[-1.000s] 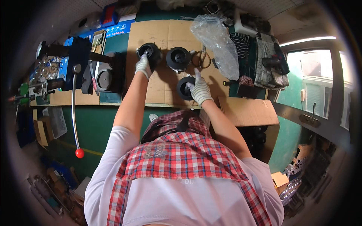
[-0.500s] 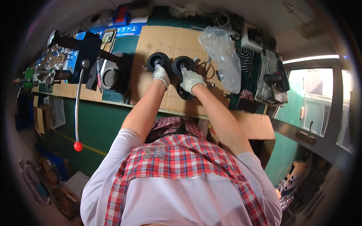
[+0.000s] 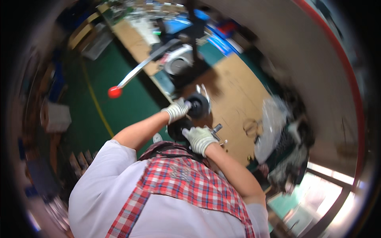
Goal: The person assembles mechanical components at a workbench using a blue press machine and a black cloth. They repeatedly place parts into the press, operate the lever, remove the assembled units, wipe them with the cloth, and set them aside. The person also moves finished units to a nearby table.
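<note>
My left hand (image 3: 177,110), in a white striped glove, is closed with its thumb at the hub of a black wheel (image 3: 203,104). Bright metal shows along that wheel's far side. Closer to my body, my right hand (image 3: 200,139), gloved the same way, grips a second black wheel (image 3: 174,131), its thumb at the hub. A short metal stem (image 3: 217,127) sticks out beside the right hand's fingers. Both wheels are at the workbench's front edge, near my apron. Motion blur hides the finer parts, and the fingers behind the wheels are hidden.
A long lever with a red ball knob (image 3: 115,92) juts out over the green floor, left of my hands. Beyond it a round grey part (image 3: 178,65) sits on the bench. Brown cardboard (image 3: 234,85) covers the bench top; a clear plastic bag (image 3: 272,127) lies at right.
My view and body have turned left, so the bench now runs diagonally. Both hands have brought the wheels off the middle of the cardboard toward the bench's front edge and my body.
</note>
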{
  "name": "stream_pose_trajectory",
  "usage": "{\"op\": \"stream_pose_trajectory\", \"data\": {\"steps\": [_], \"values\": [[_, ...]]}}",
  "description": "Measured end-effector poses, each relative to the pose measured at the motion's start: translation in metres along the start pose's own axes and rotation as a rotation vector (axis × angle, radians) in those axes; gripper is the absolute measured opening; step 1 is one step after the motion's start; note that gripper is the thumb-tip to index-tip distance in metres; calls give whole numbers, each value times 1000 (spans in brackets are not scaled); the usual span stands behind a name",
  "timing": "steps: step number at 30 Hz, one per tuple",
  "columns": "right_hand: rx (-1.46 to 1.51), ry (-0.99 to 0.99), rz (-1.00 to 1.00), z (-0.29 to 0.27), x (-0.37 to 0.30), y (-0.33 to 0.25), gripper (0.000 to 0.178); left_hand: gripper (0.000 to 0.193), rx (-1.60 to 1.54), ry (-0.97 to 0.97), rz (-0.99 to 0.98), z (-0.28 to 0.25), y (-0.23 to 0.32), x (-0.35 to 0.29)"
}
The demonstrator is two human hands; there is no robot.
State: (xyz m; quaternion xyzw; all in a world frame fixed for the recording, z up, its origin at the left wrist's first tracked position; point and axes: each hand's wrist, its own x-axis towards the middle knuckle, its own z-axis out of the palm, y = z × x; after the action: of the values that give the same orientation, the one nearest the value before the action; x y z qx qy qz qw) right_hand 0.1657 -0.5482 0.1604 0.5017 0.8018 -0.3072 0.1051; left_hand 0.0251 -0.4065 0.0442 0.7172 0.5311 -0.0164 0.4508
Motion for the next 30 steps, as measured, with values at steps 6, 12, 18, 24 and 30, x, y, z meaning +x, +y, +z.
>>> {"op": "stream_pose_trajectory", "data": {"steps": [6, 12, 18, 24, 30], "values": [[-340, -151, -432, 10, 95, -94, 25, 62, -114, 154, -108, -35, -118, -132], [-546, -179, -735, 28, 203, -195, 56, 65, -180, 386, -542, -102, -242, -224], [-121, -106, -428, -43, 285, -276, 70, 79, -537, 616, -863, -174, -380, -322], [499, 180, -113, -33, 409, -232, 50, 79, -631, 847, -963, -203, -484, -353], [527, 137, 189, -30, 582, -179, 35, 66, -475, 845, -932, -304, -573, -359]]}}
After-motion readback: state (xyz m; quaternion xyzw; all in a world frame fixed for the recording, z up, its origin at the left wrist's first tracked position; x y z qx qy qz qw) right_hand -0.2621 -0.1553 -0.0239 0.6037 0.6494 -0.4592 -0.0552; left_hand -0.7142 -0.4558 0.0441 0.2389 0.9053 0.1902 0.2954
